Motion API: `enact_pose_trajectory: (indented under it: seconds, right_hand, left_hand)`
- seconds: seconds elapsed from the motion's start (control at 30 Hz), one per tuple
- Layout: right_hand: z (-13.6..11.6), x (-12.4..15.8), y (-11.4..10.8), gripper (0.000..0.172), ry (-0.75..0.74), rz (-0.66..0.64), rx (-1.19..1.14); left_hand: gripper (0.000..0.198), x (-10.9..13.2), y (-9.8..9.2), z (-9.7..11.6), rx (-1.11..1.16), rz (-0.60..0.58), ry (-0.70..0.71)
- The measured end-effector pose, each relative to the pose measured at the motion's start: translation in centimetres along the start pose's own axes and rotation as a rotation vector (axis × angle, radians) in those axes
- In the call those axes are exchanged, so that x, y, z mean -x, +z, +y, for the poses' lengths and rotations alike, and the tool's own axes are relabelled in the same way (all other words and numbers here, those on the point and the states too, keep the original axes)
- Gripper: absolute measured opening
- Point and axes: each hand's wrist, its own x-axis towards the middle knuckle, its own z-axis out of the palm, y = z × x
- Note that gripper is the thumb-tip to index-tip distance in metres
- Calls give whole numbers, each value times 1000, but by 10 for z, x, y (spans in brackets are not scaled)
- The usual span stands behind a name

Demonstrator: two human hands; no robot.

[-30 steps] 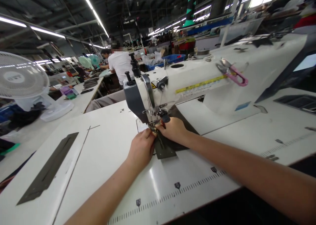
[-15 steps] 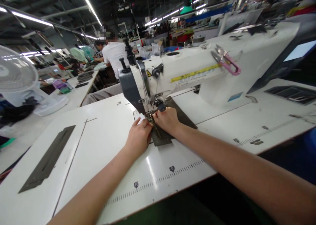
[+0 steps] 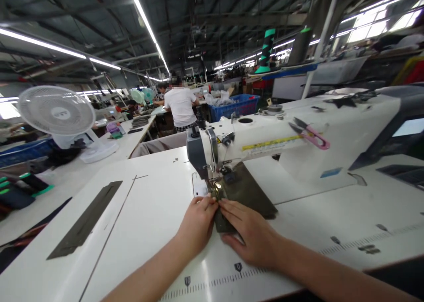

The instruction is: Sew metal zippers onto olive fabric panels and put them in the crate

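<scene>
A dark olive fabric panel (image 3: 253,189) lies on the sewing machine bed, its left edge by the needle and presser foot (image 3: 217,185). My left hand (image 3: 198,220) is closed at that edge just in front of the foot, fingertips bunched on the cloth and thumb mostly hidden. Beside it, my right hand (image 3: 251,231) lies on the front part of the panel with fingers stretched out flat and thumb apart. The fingertips of both hands nearly meet. The white sewing machine (image 3: 274,134) stands over the panel's far side.
A second olive strip (image 3: 88,218) lies on the white table to the left. Pink-handled thread snips (image 3: 311,135) rest against the machine arm. A white fan (image 3: 58,114) stands at the far left. A person in a white shirt (image 3: 180,105) works beyond, near a blue crate (image 3: 233,107).
My right hand has come back from beside the presser foot toward me and flattened on the panel. My left hand stays at the cloth's edge. The camera view has tilted up.
</scene>
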Motion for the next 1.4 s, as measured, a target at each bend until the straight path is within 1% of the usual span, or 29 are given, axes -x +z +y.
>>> enact_pose_trajectory:
  seconds: [0.23,0.43,0.6,0.67,0.77,0.83,0.9,0.97,1.03,1.1,1.23,1.4]
  right_hand:
    - [8,-12,-4,46,-11,-49,-20]
    - [17,-25,0,45,-38,-25,-22]
    - [23,-33,5,44,-46,-3,6]
    - [24,-33,5,41,-44,31,26]
    - [24,-31,2,29,-37,93,75]
    - [23,-31,-1,25,-18,102,88]
    - [23,-32,-3,22,-4,83,83]
    - [22,-31,-2,23,-47,83,116]
    - [22,-28,3,25,-142,120,199]
    - [22,-25,8,28,-213,159,281]
    - [23,-25,12,27,-234,169,332]
    - [28,-32,12,25,-230,166,326]
  left_hand:
    - [33,-6,1,-7,13,21,49]
    - [28,-15,2,-19,42,55,79]
    - [27,-20,4,-27,93,50,82]
    - [28,-19,1,-26,120,39,72]
    - [33,-10,-4,-20,130,40,34]
    - [33,-4,-5,-16,102,53,-4]
    - [31,2,-4,-13,79,72,-1]
    - [26,4,0,-12,59,103,41]
    - [23,4,3,-12,15,124,91]
    - [23,1,5,-12,-41,113,121]
    - [22,-4,3,-11,-97,73,136]
    - [25,-8,3,-14,-91,73,111]
